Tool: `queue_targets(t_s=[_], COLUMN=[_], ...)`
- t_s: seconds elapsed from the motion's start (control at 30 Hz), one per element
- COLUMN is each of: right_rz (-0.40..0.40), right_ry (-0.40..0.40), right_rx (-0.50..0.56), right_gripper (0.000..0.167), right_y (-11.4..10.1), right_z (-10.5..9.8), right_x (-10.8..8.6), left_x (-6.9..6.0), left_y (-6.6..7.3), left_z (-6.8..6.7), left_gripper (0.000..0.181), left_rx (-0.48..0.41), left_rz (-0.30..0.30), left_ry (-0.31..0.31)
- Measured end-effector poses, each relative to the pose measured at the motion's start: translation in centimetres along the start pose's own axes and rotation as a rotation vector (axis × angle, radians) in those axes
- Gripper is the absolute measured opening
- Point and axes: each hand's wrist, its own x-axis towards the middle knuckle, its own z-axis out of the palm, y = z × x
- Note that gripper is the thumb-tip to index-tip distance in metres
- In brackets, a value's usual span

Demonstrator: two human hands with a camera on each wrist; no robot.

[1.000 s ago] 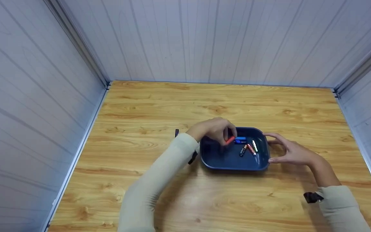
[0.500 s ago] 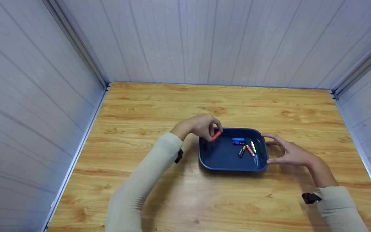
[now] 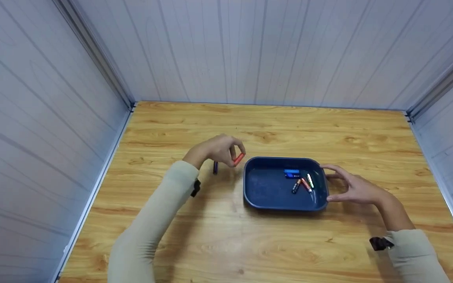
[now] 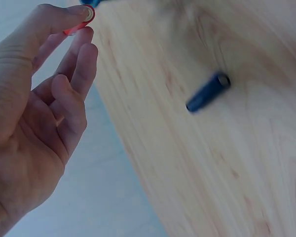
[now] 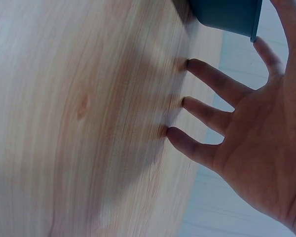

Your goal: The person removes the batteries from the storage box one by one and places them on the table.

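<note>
My left hand (image 3: 220,149) pinches a red battery (image 3: 238,159) between thumb and fingertips, in the air just left of a dark blue tray (image 3: 285,206). The left wrist view shows the red battery (image 4: 84,19) held at the thumb tip. Beneath that hand a dark battery (image 3: 215,168) lies on the table. My right hand (image 3: 358,189) spreads its thumb and fingers at the tray's right end, touching the rim. Inside the tray lie several batteries: two blue ones (image 3: 292,173) side by side, a red one (image 3: 306,185), a black one (image 3: 296,186) and a shiny one (image 3: 310,181).
The wooden table (image 3: 234,243) is bordered by pale panel walls at the back (image 3: 242,51), left and right. Both forearms, in light sleeves, reach in from the front edge.
My left hand has moved left, out from over the tray, with the red battery in its grip. The dark battery on the table shows again beside it. My right hand remains at the tray.
</note>
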Motion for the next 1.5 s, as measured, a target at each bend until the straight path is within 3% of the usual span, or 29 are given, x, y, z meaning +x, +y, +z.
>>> queue_targets(t_s=[0.33,0.5,0.93,1.27,1.5], right_rz=[0.0,0.001,0.012,-0.022,-0.023], right_ry=[0.01,0.009,0.006,0.009,0.013], right_rx=[0.017,0.026,0.018,0.034,0.041], right_gripper=[0.098,0.098,0.098,0.098,0.097], right_y=[0.4,0.4,0.3,0.1,-0.1], right_z=[0.2,0.3,-0.1,0.0,0.0], right_x=[-0.6,-0.8,-0.2,0.1,0.0], left_x=[-2.4,-2.8,-3.6,-3.9,-3.7], left_y=[-3.1,-4.4,-7.1,-8.2,-8.4], left_z=[-0.9,-0.8,0.7,2.5,3.4], left_gripper=[0.052,0.051,0.045,0.044,0.043], left_rx=[-0.043,-0.039,-0.062,-0.062,-0.05], left_rz=[-0.119,-0.132,-0.218,-0.292,-0.307], left_ry=[0.043,0.081,0.101,0.083,0.106])
